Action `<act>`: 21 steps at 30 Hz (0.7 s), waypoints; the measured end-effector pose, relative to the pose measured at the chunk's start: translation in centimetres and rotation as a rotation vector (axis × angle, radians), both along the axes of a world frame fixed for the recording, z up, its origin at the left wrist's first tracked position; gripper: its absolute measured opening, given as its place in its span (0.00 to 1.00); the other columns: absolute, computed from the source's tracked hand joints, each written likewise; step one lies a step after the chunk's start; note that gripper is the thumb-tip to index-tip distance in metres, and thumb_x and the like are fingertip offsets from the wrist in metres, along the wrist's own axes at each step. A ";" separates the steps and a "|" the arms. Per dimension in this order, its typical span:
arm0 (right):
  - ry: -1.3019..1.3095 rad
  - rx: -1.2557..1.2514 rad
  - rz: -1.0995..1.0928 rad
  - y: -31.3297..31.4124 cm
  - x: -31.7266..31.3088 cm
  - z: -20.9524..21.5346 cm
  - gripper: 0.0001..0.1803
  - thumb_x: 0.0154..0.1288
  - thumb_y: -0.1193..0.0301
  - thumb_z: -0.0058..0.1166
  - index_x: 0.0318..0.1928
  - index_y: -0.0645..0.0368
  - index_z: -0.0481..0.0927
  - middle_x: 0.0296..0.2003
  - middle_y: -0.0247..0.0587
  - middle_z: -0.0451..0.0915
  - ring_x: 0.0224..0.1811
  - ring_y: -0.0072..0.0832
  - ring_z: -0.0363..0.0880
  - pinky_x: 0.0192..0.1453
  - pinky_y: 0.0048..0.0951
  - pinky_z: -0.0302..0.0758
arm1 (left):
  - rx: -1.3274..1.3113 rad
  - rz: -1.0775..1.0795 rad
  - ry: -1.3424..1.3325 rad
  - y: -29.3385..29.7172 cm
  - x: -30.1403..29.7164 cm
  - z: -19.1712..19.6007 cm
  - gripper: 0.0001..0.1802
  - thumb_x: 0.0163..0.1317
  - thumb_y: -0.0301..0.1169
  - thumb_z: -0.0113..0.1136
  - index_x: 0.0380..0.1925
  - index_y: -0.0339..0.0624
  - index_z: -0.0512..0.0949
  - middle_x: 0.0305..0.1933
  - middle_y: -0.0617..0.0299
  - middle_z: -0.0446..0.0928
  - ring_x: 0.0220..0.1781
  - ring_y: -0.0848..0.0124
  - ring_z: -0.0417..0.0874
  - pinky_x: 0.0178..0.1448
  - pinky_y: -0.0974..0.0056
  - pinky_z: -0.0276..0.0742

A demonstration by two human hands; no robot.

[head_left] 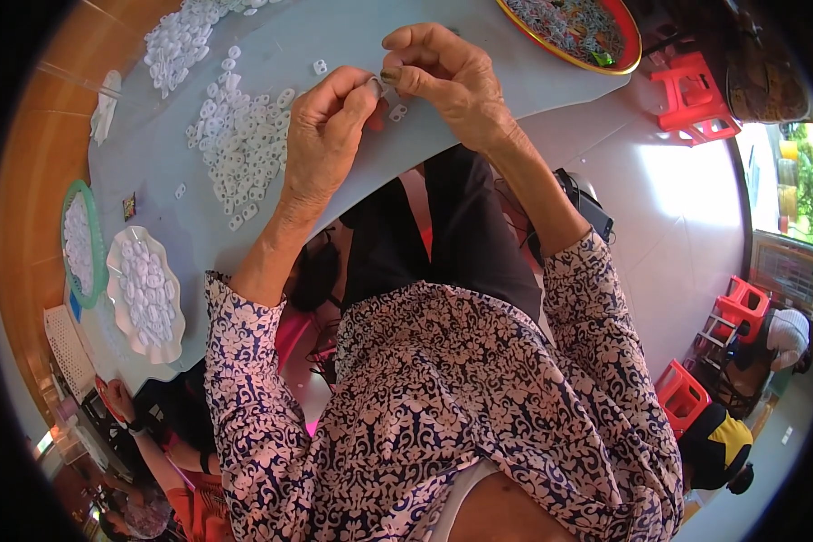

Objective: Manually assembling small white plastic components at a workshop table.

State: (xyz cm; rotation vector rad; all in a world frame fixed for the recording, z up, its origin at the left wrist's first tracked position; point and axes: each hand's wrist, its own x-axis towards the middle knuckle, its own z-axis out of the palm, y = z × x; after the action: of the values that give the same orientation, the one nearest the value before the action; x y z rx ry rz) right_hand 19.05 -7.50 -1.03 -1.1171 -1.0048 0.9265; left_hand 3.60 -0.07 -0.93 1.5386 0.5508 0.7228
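Above the near edge of the grey table, my left hand (330,126) pinches a small whitish plastic piece (377,86) between thumb and fingers. My right hand (452,86) is close beside it, thumb and fingertips together at that piece; whatever lies between them is too small to make out. Left of my left hand spreads a loose heap of small white plastic pieces with holes (244,149). One such white piece (320,67) lies apart beyond my hands, and a couple more (397,112) rest on the table under my right hand.
A red gold-rimmed tray (635,45) of thin greyish bits stands far right. Another white heap (176,50) lies far left. A white scalloped dish (179,330) and a green basket (97,230) hold white pieces. Red stools (691,90) stand right; other people sit nearby.
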 end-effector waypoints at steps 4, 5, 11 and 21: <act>-0.018 0.018 -0.004 -0.2 -0.2 -0.1 0.15 0.64 0.73 0.58 0.50 0.61 0.74 0.35 0.32 0.78 0.37 0.17 0.75 0.44 0.21 0.75 | 0.027 0.010 -0.026 -0.2 0.0 -0.1 0.12 0.65 0.35 0.54 0.28 0.38 0.75 0.21 0.73 0.69 0.24 0.84 0.64 0.28 0.74 0.61; -0.020 0.017 -0.003 -0.2 -0.2 -0.2 0.15 0.64 0.73 0.58 0.50 0.61 0.74 0.35 0.32 0.78 0.37 0.17 0.75 0.44 0.21 0.75 | 0.064 0.005 -0.011 -0.2 0.0 -0.1 0.12 0.65 0.34 0.54 0.27 0.38 0.74 0.20 0.73 0.68 0.24 0.84 0.63 0.28 0.74 0.61; -0.080 0.071 -0.043 -0.3 -0.5 0.1 0.12 0.65 0.71 0.57 0.45 0.63 0.76 0.33 0.31 0.78 0.34 0.17 0.74 0.41 0.19 0.74 | 0.143 -0.003 -0.030 0.1 0.0 -0.5 0.11 0.65 0.34 0.54 0.28 0.37 0.74 0.20 0.73 0.66 0.23 0.83 0.61 0.27 0.73 0.60; -0.226 -0.020 -0.090 -0.2 -0.5 0.2 0.13 0.66 0.64 0.57 0.35 0.64 0.80 0.24 0.29 0.76 0.26 0.14 0.70 0.31 0.18 0.70 | 0.092 -0.021 -0.049 0.0 0.0 0.1 0.11 0.65 0.35 0.55 0.30 0.39 0.76 0.20 0.74 0.67 0.23 0.84 0.61 0.26 0.74 0.59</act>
State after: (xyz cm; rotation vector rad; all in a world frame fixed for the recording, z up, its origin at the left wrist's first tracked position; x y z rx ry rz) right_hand 18.56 -7.66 -0.83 -1.2942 -1.1205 0.7512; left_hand 3.59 -0.10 -0.81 1.6054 0.4704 0.7767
